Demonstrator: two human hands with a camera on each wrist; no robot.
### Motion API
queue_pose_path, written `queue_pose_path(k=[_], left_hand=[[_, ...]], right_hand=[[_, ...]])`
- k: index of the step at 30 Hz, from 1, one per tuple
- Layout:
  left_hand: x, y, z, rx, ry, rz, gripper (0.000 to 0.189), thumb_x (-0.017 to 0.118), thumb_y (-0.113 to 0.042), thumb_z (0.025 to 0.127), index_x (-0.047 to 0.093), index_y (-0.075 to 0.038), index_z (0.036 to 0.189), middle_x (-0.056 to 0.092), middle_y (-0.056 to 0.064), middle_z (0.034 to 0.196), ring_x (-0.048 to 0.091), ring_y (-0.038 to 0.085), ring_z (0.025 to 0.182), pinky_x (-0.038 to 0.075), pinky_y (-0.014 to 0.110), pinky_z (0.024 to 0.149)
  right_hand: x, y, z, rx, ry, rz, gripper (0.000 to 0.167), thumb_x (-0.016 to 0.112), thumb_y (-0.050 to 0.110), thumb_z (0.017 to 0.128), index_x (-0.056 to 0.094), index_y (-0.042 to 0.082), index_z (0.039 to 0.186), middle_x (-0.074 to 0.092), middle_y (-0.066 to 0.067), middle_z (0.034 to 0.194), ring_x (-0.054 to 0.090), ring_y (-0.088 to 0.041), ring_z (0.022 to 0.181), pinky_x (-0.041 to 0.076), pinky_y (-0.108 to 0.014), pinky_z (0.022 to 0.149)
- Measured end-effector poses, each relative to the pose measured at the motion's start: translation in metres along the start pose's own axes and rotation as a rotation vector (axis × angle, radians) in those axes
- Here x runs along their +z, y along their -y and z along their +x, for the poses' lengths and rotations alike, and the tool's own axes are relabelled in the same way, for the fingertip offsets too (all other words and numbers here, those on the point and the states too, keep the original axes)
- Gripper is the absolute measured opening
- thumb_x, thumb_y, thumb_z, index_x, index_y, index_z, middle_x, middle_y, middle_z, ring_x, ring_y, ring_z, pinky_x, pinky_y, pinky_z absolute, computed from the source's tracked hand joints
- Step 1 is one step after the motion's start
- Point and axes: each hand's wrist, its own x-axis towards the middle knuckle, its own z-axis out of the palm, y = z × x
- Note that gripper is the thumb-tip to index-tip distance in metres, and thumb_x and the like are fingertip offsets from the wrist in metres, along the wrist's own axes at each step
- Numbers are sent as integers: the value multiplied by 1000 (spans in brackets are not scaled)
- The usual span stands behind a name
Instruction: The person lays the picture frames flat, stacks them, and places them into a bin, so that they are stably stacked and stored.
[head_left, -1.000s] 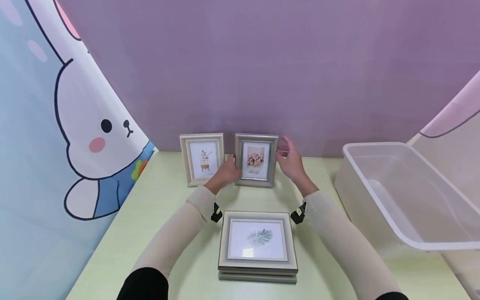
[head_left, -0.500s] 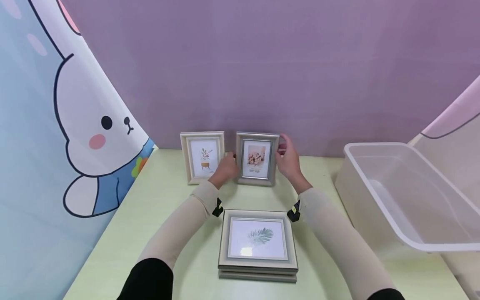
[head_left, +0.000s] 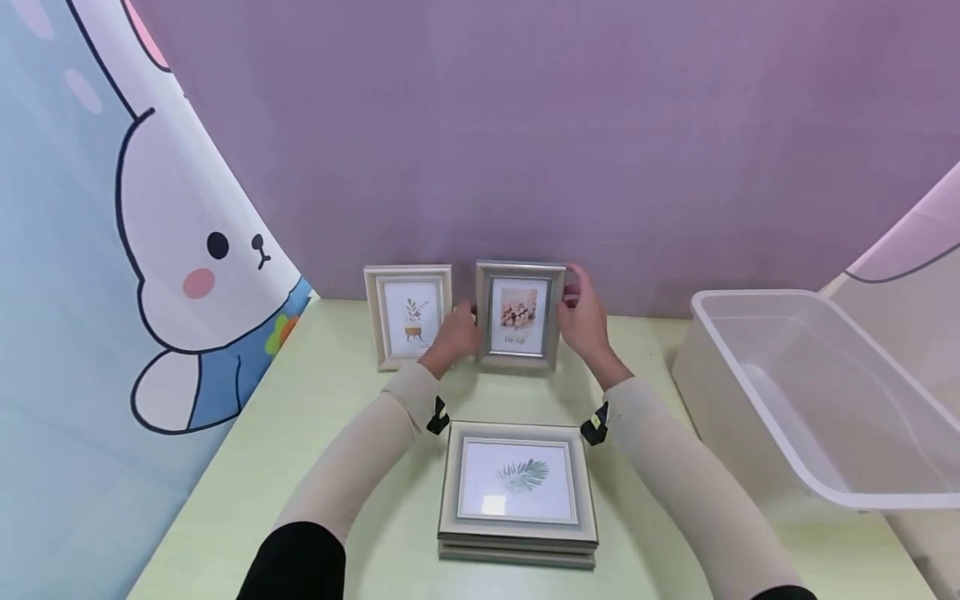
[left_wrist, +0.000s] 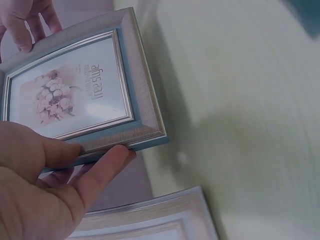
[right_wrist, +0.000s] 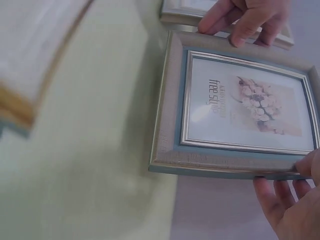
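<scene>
A silver-grey picture frame (head_left: 519, 315) with a flower print stands upright near the purple backdrop, with a hand at each side. My left hand (head_left: 456, 331) pinches its left edge. In the left wrist view, that hand's thumb (left_wrist: 60, 152) lies along the front border, with fingers at the outer edge. My right hand (head_left: 585, 321) grips the opposite edge. The right wrist view has its thumb (right_wrist: 306, 165) at the front and fingers behind. Just left stands a cream picture frame (head_left: 408, 317) with a potted-plant print, partly overlapped by my left hand.
Closer to me, a stack of picture frames (head_left: 517, 475) lies flat between my forearms, a leaf print on top. A translucent white bin (head_left: 750, 408) stands at the right of the pale green table (head_left: 300, 442). The purple backdrop (head_left: 525, 133) rises behind the upright frames.
The right hand's fingers have closed in on the flower frame's right edge. That frame's top now sits slightly higher beside the cream frame. The view has shifted a little.
</scene>
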Motion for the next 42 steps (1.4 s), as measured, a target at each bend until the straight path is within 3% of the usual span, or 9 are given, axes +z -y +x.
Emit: queue_pose_path(k=[7,15,19,26,34,38,42], left_hand=[[-11,-16,-8,38,-18,1,48,51,-11,101,37,-3,147,63,21,129,66,33,107,58,39,78],[-16,-22,-15,74,-33,48,46,51,-17,102,40,-7,146,65,17,131,67,31,108,57,37,75],[-19,-23,-21,92,-39,57,48,50,-19,102,40,-9,148,65,15,132,67,31,111,57,39,77],[-24,-21,-28,112,-52,64,49,49,-22,104,40,-14,152,66,13,134,65,31,119,56,46,94],[-30,-23,-32,199,-64,60,50,51,-20,104,43,-10,152,68,17,129,67,33,115,56,48,96],[-35,-29,-36,238,-64,121,49,52,-21,104,44,-10,152,67,16,131,65,33,117,54,49,99],[-39,-37,-43,270,-79,221,48,53,-23,105,45,-13,151,64,15,133,65,33,114,56,49,94]], right_hand=[[-19,9,-1,6,0,34,72,54,1,96,28,26,158,59,-20,130,64,-38,114,59,-51,91],[-30,14,-8,-22,1,87,75,55,-3,94,29,25,159,59,-22,127,64,-40,111,60,-51,86],[-32,13,-13,-12,9,122,77,57,-5,93,29,24,159,58,-23,127,65,-40,109,63,-47,83],[-33,9,-26,-12,24,257,75,57,-7,92,28,17,158,56,-26,125,65,-38,103,64,-34,68],[-32,3,-42,106,24,432,75,57,-5,96,26,26,156,52,-19,123,66,-24,97,65,-36,75],[-33,-1,-49,139,14,494,74,58,-5,96,25,23,156,51,-14,116,66,-18,89,64,-36,76],[-34,-4,-56,161,11,562,72,59,-6,96,23,17,154,51,-13,113,67,-15,85,64,-35,77]])
